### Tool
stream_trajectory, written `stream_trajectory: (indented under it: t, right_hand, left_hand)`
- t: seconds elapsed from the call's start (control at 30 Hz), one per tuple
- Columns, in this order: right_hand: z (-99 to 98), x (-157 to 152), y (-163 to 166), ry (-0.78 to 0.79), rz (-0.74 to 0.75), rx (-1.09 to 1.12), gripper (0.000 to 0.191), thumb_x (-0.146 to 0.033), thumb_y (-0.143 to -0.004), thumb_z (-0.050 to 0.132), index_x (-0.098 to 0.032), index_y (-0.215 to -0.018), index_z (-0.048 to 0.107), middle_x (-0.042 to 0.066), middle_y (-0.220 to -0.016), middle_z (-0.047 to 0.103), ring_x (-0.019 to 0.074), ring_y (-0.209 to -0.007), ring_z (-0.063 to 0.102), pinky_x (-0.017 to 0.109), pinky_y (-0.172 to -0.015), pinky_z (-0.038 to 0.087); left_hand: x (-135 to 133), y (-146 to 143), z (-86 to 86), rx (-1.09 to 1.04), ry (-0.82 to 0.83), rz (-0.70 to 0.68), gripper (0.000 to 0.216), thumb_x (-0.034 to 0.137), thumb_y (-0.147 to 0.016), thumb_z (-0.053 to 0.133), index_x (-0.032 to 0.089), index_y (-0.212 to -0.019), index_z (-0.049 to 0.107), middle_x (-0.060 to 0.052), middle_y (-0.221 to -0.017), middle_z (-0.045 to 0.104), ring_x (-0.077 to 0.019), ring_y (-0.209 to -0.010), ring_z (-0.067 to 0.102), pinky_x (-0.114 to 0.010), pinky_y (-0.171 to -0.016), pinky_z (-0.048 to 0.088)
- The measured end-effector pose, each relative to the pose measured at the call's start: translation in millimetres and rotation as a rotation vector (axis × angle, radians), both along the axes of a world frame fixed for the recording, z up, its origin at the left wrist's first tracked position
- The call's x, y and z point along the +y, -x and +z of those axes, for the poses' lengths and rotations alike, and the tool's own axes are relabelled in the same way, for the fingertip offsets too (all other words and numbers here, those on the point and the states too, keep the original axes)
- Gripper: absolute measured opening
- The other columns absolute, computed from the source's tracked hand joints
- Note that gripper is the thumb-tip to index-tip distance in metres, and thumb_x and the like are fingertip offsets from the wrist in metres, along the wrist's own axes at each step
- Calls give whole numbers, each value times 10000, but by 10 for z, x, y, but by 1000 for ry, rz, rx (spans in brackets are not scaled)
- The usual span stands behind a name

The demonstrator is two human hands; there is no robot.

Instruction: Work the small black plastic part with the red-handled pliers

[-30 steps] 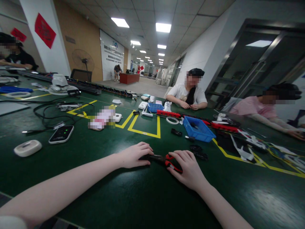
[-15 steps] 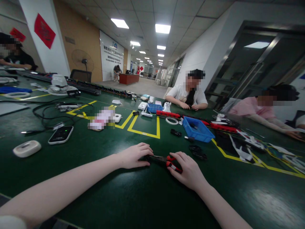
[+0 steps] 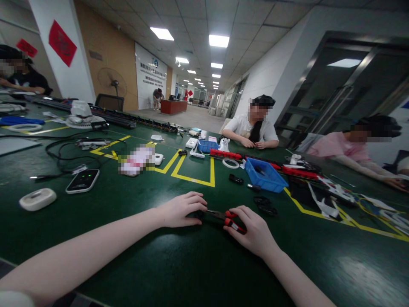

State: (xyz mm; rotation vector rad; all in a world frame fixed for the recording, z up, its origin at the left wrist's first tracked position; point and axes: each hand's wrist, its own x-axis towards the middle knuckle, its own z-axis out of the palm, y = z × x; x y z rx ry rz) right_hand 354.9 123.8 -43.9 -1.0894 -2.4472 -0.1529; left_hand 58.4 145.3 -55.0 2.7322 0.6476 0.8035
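Note:
Red-and-black handled pliers (image 3: 225,217) lie low over the green table (image 3: 198,260) between my two hands. My right hand (image 3: 254,232) is closed round the red handles. My left hand (image 3: 182,209) rests on the table with its fingers curled over the pliers' jaw end; whatever small part sits under those fingers is hidden. Both forearms reach in from the bottom edge.
A blue bin (image 3: 265,174) and small black parts (image 3: 265,205) lie just beyond my hands. A phone (image 3: 82,181) and a white case (image 3: 37,198) sit to the left, with black cables (image 3: 68,155) behind. Other people sit at the far and right sides.
My hands and the pliers have barely shifted; the view has tilted very slightly.

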Motion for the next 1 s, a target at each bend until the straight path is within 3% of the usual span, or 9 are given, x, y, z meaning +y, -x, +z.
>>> stream_trajectory:
  t: [0.47, 0.77, 1.0]
  right_hand:
    - [17, 8, 2, 55, 1, -23, 321, -403, -850, 645, -198, -1094, 607, 88, -1008, 673, 217, -893, 659, 350, -761, 558]
    - [16, 22, -15, -4, 34, -40, 315, -415, -859, 627, -208, -1097, 622, 96, -1020, 685, 225, -889, 667, 362, -754, 563]
    - [-11, 77, -54, -47, 51, -31, 339, -445, -861, 616, -206, -1100, 639, 94, -1001, 696, 214, -842, 671, 349, -716, 567]
  left_hand:
    - [6, -3, -17, -2, 23, -14, 378, 285, -855, 702, 185, -1205, 602, -120, -1299, 582, -274, -1295, 479, -463, -1086, 446]
    - [-10, 8, -4, 47, 72, 31, 358, 343, -869, 677, 194, -1189, 616, -117, -1371, 535, -250, -1192, 590, -368, -977, 523]
    - [14, 10, 6, 29, 128, 32, 360, 365, -849, 699, 191, -1156, 626, -121, -1364, 542, -251, -1201, 590, -384, -1010, 503]
